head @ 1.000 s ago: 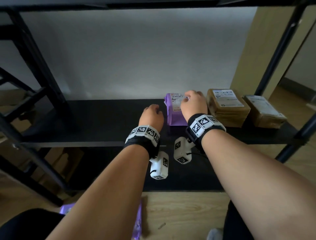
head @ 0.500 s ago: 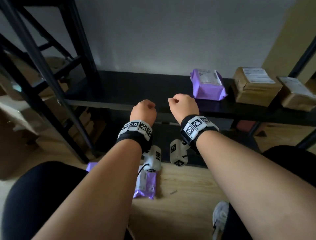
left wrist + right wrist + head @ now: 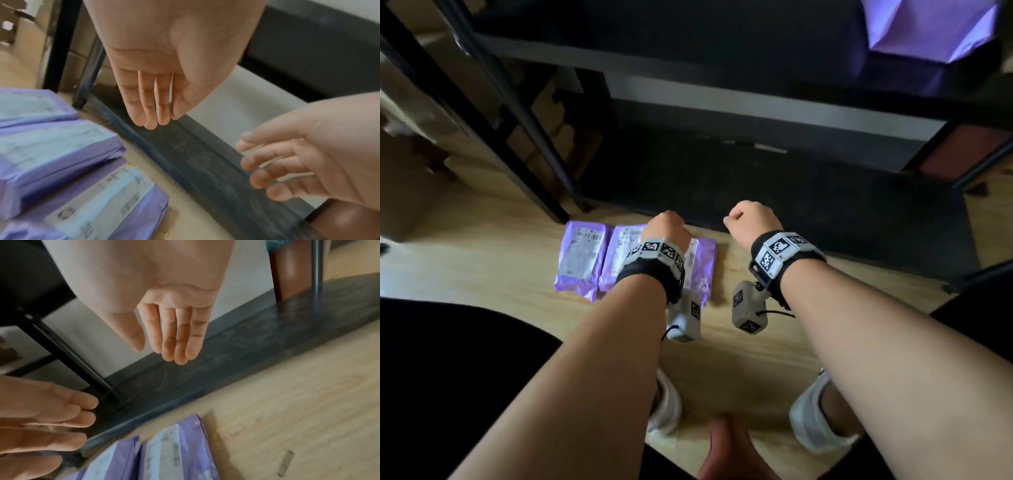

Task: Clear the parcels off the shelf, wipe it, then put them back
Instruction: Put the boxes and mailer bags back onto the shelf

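Three purple parcels (image 3: pixel 582 260) with white labels lie side by side on the wooden floor, in front of the black rack. My left hand (image 3: pixel 667 228) hovers just above the middle and right ones, its fingers (image 3: pixel 154 120) hanging relaxed and holding nothing. My right hand (image 3: pixel 751 222) hangs further right over the edge of the rack's bottom board (image 3: pixel 808 212), and its fingers (image 3: pixel 174 353) are loose and empty too. Another purple parcel (image 3: pixel 928 27) sits on the black shelf (image 3: pixel 722 72) at the top right.
Black rack posts (image 3: pixel 517 120) slant down to the floor at the left, with cardboard boxes (image 3: pixel 410 178) behind them. My white shoes (image 3: pixel 667 404) stand on bare wooden floor (image 3: pixel 739 359) below my hands. A reddish-brown object (image 3: pixel 955 150) sits under the shelf at the right.
Both hands let go of the purple parcel on the shelf and dropped to floor level. The view tilted down from the shelf to the three parcels on the floor.
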Tool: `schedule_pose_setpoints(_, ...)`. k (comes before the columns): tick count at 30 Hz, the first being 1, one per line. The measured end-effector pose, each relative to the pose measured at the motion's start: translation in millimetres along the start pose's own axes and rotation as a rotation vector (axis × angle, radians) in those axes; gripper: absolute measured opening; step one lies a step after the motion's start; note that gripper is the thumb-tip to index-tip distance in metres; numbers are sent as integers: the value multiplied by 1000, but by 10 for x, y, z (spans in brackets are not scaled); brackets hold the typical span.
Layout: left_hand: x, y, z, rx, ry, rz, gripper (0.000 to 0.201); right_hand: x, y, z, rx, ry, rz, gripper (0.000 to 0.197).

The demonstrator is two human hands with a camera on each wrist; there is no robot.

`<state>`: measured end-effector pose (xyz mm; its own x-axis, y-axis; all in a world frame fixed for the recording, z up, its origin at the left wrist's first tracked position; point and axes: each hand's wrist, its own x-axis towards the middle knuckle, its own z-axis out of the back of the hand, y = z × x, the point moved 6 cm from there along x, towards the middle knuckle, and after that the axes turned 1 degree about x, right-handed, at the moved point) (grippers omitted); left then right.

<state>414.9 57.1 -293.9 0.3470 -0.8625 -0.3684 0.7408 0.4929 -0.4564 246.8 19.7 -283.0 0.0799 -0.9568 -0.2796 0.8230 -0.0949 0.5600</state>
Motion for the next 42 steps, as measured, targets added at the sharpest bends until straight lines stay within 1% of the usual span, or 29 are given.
schedule_pose_setpoints(2, 106, 165, -183, 19, 24, 50, 32, 52, -136, -228, -28, 64, -37, 23)
schedule_pose_setpoints(4, 208, 296, -353, 45, 61, 84, 36, 121, -251, -435, -60, 117, -60, 27)
schedule_pose_setpoints(9, 384, 604, -698, 74, 140, 188, 34, 340, -435, -898, -130, 202, -73, 24)
schedule_pose_setpoints(14, 497, 753, -1009, 74, 262, 267, 49, 462, -632, -1291, -174, 331, -115, 32)
schedule_pose_setpoints(17, 566, 813, -1104, 72, 235, 321, 51, 505, -698, -1464, -203, 396, -140, 28)
schedule_pose_setpoints(22, 611, 910, -1191, 47, 180, 445, 53, 517, -796, -1649, -147, 469, -259, 21)
schedule_pose_setpoints(25, 627, 960, -1269, -18, 171, 514, 52, 487, -830, -1736, -119, 505, -280, 21)
schedule_pose_setpoints(29, 628, 997, -1271, -94, 146, 556, 53, 462, -850, -1783, -28, 528, -312, 21)
schedule_pose_setpoints(32, 614, 1042, -1259, -220, 155, 629, 58, 471, -835, -1751, 22, 539, -334, 12)
schedule_pose_setpoints(33, 626, 1071, -1293, -254, 172, 643, 60, 471, -834, -1733, 14, 541, -338, 13)
schedule_pose_setpoints(35, 669, 1113, -1389, -333, 234, 636, 64, 482, -851, -1678, -13, 510, -358, 12)
schedule_pose_setpoints(38, 671, 1133, -1421, -418, 250, 622, 66, 459, -832, -1558, 11, 471, -371, 4)
schedule_pose_setpoints(40, 630, 1067, -1351, -413, 243, 591, 70, 435, -803, -1457, 17, 458, -368, 10)
schedule_pose_setpoints(42, 577, 984, -1238, -379, 223, 557, 67, 391, -753, -1333, 31, 431, -372, 14)
